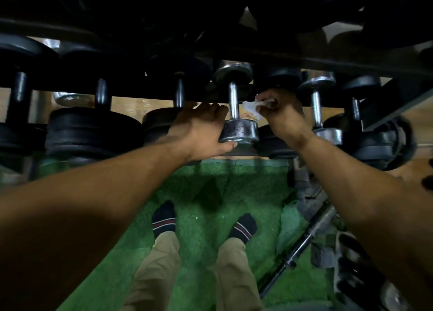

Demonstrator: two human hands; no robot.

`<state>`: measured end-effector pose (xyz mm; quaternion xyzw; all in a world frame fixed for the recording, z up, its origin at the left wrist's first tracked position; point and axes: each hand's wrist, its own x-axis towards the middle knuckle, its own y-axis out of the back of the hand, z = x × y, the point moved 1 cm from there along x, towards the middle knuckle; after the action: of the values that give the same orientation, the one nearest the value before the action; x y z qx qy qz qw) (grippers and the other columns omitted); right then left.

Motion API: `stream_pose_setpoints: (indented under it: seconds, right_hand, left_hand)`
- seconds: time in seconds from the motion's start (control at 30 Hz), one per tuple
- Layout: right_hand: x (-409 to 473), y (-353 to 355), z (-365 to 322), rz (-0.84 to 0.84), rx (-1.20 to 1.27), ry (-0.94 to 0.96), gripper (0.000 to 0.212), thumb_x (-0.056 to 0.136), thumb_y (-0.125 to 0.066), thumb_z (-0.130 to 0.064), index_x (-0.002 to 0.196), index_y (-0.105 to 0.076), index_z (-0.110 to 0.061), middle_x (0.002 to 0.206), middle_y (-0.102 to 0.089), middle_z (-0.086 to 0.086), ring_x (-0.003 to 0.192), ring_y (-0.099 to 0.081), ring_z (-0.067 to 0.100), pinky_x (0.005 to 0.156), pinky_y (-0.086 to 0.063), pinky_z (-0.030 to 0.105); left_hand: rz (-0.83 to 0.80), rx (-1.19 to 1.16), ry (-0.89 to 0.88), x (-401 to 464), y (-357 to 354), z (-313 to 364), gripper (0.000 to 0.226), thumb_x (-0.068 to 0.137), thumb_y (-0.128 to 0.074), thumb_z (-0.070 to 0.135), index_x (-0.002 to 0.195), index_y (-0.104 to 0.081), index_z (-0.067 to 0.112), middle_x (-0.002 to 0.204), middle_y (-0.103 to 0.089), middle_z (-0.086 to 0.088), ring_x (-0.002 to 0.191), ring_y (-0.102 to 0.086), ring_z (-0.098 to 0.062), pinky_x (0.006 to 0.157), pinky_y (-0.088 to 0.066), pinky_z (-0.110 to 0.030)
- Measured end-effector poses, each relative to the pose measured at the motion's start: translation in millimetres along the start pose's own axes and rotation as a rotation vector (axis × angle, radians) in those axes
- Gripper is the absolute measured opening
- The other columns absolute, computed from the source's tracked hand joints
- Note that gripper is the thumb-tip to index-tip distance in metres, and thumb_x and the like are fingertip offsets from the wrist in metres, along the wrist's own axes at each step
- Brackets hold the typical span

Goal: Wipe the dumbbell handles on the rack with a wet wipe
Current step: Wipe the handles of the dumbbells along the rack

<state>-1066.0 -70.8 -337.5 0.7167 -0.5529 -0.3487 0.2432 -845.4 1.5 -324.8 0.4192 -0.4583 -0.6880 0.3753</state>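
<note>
A chrome dumbbell (234,99) lies on the lower shelf of the dark rack (328,63), its handle running away from me. My left hand (201,128) grips its near chrome head (241,130), thumb under the rim and fingers over the top. Just right of the handle, my right hand (281,114) pinches a crumpled white wet wipe (254,108), which hangs beside the handle; contact with the handle is unclear. More dumbbells line the same shelf: black ones (93,128) to the left, another chrome one (316,104) to the right.
The upper shelf with big black weights (293,6) hangs low over the hands. Green turf (210,193) covers the floor under my socked feet (164,219). A barbell (311,231) and loose plates (358,268) lie on the floor at the right.
</note>
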Motion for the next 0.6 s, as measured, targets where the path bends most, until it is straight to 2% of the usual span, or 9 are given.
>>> stream_pose_setpoints:
  seconds: [0.03,0.1,0.17,0.2,0.3,0.33,0.43,0.5,0.6]
  right_hand:
    - [3.8,3.0,3.0,-0.001,-0.044,-0.006,0.018,0.09,-0.07,-0.015,0.108,-0.072,-0.015,0.116,-0.068,0.004,0.101,-0.061,0.012,0.076,-0.043,0.011]
    - [12.4,5.9,6.7,-0.004,-0.085,0.001,0.016,0.086,-0.073,-0.021,0.103,-0.071,-0.021,0.113,-0.069,0.003,0.101,-0.064,0.016,0.082,-0.049,0.024]
    - [22.5,6.5,8.7,-0.018,-0.018,0.016,0.015,0.079,-0.075,-0.025,0.093,-0.069,-0.029,0.107,-0.071,0.001,0.099,-0.068,0.018,0.088,-0.054,0.04]
    - [27.9,5.8,10.5,-0.037,0.029,0.028,0.016,0.078,-0.075,-0.024,0.091,-0.068,-0.029,0.104,-0.071,-0.001,0.097,-0.068,0.017,0.09,-0.055,0.043]
    - [34.3,2.9,8.3,-0.11,-0.032,0.105,0.014,0.085,-0.073,-0.013,0.098,-0.069,-0.016,0.097,-0.067,-0.004,0.091,-0.064,0.012,0.085,-0.053,0.031]
    - [35.6,0.7,9.5,-0.122,-0.064,0.157,0.011,0.086,-0.071,-0.012,0.096,-0.068,-0.016,0.096,-0.067,-0.005,0.091,-0.064,0.013,0.083,-0.053,0.03]
    - [41.1,-5.1,14.7,-0.17,-0.142,0.22,0.013,0.085,-0.07,-0.021,0.085,-0.062,-0.031,0.096,-0.067,-0.01,0.089,-0.065,0.012,0.079,-0.055,0.036]
    - [47.8,-10.6,16.5,-0.179,-0.17,0.234,0.012,0.085,-0.071,-0.026,0.081,-0.061,-0.031,0.092,-0.067,-0.012,0.085,-0.064,0.009,0.076,-0.055,0.035]
    - [56.6,-19.2,13.4,-0.249,-0.185,0.296,0.008,0.086,-0.072,-0.03,0.086,-0.066,-0.025,0.086,-0.065,-0.014,0.078,-0.059,-0.002,0.071,-0.049,0.022]
  left_hand:
    - [-0.023,0.023,0.001,6.8,-3.2,6.0,0.081,0.087,-0.052,0.075,0.143,-0.046,0.017,0.139,-0.056,-0.007,0.128,-0.051,-0.028,0.111,-0.032,-0.045]
    - [-0.049,0.069,0.018,17.1,-9.6,13.2,0.076,0.088,-0.049,0.075,0.135,-0.052,0.016,0.128,-0.062,-0.006,0.119,-0.057,-0.028,0.11,-0.034,-0.046]
    - [-0.052,0.152,0.014,22.3,-13.7,16.5,0.069,0.09,-0.043,0.077,0.123,-0.057,0.017,0.112,-0.067,-0.004,0.103,-0.063,-0.027,0.101,-0.04,-0.046]
    - [-0.049,0.202,-0.002,22.8,-15.0,17.9,0.066,0.092,-0.041,0.076,0.117,-0.058,0.018,0.104,-0.067,-0.003,0.094,-0.065,-0.026,0.095,-0.042,-0.044]
    - [-0.038,0.268,-0.025,22.4,-17.5,17.1,0.054,0.096,-0.043,0.069,0.112,-0.059,0.019,0.095,-0.066,-0.002,0.084,-0.064,-0.025,0.085,-0.044,-0.041]
    - [-0.048,0.269,-0.026,22.2,-17.8,17.7,0.052,0.097,-0.043,0.067,0.113,-0.058,0.019,0.097,-0.066,-0.002,0.085,-0.064,-0.026,0.085,-0.044,-0.041]
    - [-0.065,0.306,-0.024,25.4,-19.5,19.4,0.051,0.099,-0.04,0.066,0.115,-0.055,0.02,0.1,-0.066,-0.002,0.087,-0.064,-0.026,0.084,-0.046,-0.042]
    - [-0.072,0.316,-0.021,26.7,-20.7,19.4,0.054,0.099,-0.038,0.068,0.117,-0.056,0.02,0.102,-0.066,0.0,0.089,-0.065,-0.024,0.085,-0.046,-0.042]
    - [-0.073,0.337,-0.007,26.5,-19.5,19.7,0.058,0.099,-0.033,0.068,0.12,-0.058,0.02,0.104,-0.066,-0.001,0.091,-0.065,-0.024,0.087,-0.047,-0.043]
